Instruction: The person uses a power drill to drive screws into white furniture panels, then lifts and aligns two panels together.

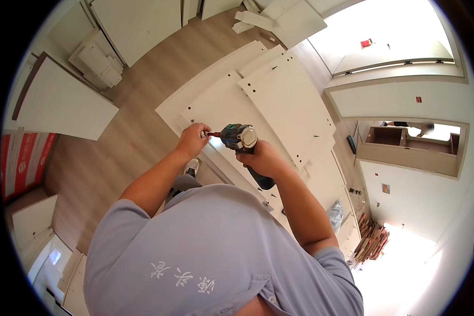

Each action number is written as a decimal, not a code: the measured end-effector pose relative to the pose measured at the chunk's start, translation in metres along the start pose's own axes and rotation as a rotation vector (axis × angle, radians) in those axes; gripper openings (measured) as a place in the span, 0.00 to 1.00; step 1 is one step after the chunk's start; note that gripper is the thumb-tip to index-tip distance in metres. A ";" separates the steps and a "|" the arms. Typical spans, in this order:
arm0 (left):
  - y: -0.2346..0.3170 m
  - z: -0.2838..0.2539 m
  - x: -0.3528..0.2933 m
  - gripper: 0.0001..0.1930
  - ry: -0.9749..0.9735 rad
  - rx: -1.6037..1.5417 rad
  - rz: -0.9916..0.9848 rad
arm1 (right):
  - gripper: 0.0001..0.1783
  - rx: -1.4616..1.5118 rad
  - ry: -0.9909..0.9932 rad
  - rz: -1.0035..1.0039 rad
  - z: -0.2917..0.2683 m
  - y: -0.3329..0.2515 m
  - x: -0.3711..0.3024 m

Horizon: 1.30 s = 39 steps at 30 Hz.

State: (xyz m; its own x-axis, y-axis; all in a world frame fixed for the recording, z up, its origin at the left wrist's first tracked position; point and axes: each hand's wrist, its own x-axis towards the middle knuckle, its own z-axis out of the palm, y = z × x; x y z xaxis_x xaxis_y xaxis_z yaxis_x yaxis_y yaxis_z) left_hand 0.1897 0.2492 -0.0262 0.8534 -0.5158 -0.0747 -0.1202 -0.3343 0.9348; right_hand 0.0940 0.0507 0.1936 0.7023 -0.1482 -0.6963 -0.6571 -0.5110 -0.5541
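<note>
My right hand (264, 159) is wrapped round the grip of a cordless drill (239, 136), whose dark battery base sticks out below the fist. The drill points left, and its reddish bit (214, 134) reaches toward my left hand (193, 139). The fingers of that hand are pinched on a small metallic fitting at the bit's tip; its exact kind is too small to tell. Both hands are above a stack of white panels (216, 100) with dark round holes. A few small screws or pins stand on the upper panel (284, 100).
Further white boards lean at the upper left (63, 97) and lie at the top (295, 23). A clear plastic bag (335, 215) rests on the panels at right. Wood strips (371, 242) are piled beyond. Red-and-white packaging (26, 160) stands at far left. Another person (421, 127) shows in an opening at right.
</note>
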 end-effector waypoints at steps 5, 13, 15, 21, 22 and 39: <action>-0.019 -0.008 -0.021 0.08 0.188 -0.606 -0.346 | 0.16 0.102 0.060 -0.109 0.010 0.000 0.039; -0.047 -0.048 -0.055 0.03 0.177 -1.369 -0.850 | 0.16 0.004 -0.009 -0.142 0.000 -0.064 0.090; -0.054 -0.048 -0.062 0.03 0.140 -1.330 -0.827 | 0.17 -0.228 0.015 -0.200 -0.002 -0.075 0.099; -0.051 -0.040 -0.066 0.03 0.091 -1.287 -0.803 | 0.18 -0.676 0.015 -0.268 0.006 -0.130 0.095; -0.042 -0.039 -0.066 0.04 0.093 -1.284 -0.807 | 0.18 -0.673 0.010 -0.252 0.007 -0.128 0.097; -0.021 -0.061 -0.053 0.10 0.059 -1.104 -0.791 | 0.14 -0.222 -0.072 -0.227 -0.001 -0.104 0.109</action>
State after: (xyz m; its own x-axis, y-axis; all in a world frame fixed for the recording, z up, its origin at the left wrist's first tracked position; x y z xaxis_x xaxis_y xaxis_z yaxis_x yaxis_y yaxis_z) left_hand 0.1779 0.3317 -0.0208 0.5277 -0.4383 -0.7276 0.8492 0.2925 0.4397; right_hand 0.2393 0.0867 0.1760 0.7974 0.0471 -0.6015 -0.4049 -0.6973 -0.5914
